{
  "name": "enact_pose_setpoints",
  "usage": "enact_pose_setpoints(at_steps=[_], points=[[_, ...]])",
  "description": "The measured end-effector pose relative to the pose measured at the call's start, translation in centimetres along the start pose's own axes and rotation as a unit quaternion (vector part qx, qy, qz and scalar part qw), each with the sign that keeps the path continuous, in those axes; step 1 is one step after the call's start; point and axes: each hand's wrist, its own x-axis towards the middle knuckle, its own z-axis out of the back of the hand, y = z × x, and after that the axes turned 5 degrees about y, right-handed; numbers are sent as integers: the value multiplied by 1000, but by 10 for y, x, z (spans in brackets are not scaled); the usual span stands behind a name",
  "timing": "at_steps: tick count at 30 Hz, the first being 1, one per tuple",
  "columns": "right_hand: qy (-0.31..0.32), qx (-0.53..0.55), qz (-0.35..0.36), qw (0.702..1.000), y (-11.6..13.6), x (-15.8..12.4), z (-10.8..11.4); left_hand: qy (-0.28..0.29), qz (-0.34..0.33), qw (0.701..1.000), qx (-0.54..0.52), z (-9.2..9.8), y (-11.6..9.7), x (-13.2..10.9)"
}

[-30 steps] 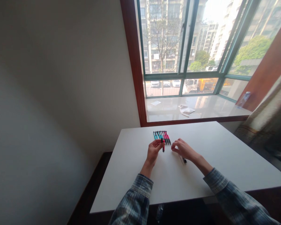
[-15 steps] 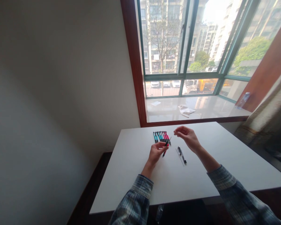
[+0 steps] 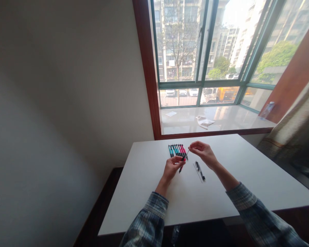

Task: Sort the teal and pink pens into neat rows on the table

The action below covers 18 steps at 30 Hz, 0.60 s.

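My left hand (image 3: 172,167) is closed around a slim pen barrel (image 3: 180,168), dark with red-pink parts, held at a slant above the table. A thin pen refill (image 3: 187,153) sticks up from the barrel's upper end. At the top of that refill, my right hand (image 3: 200,151) has thumb and fingertips pinched together; the exact contact is small to see. Just behind my left hand, several pens (image 3: 177,150) with teal and pink barrels lie side by side. To the right of it rest black pen parts (image 3: 201,172) and thin pale refills (image 3: 197,171).
The white table (image 3: 139,195) stands against the wall and below a window sill (image 3: 226,118). On the sill lie a crumpled white cloth (image 3: 205,121), a paper (image 3: 171,113) and a clear bottle (image 3: 267,110). A curtain (image 3: 285,127) hangs at the right.
My right hand has moved a little left and down, its fingertips coming to the refill's upper end. My left hand has stayed in place with the barrel.
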Motion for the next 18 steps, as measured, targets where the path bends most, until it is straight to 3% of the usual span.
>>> enact_pose_setpoints(at_steps=[10,13,18], points=[[156,-123,-39,979,2,-9,-9,-1,2,1000,-12,-4,-7,1],[130,-131,-24,983,4,-8,-13,7,-3,1000,-10,-5,-8,1],[18,-5,22,1000,8,1,-4,-6,-19,1000,20,-2,-4,0]])
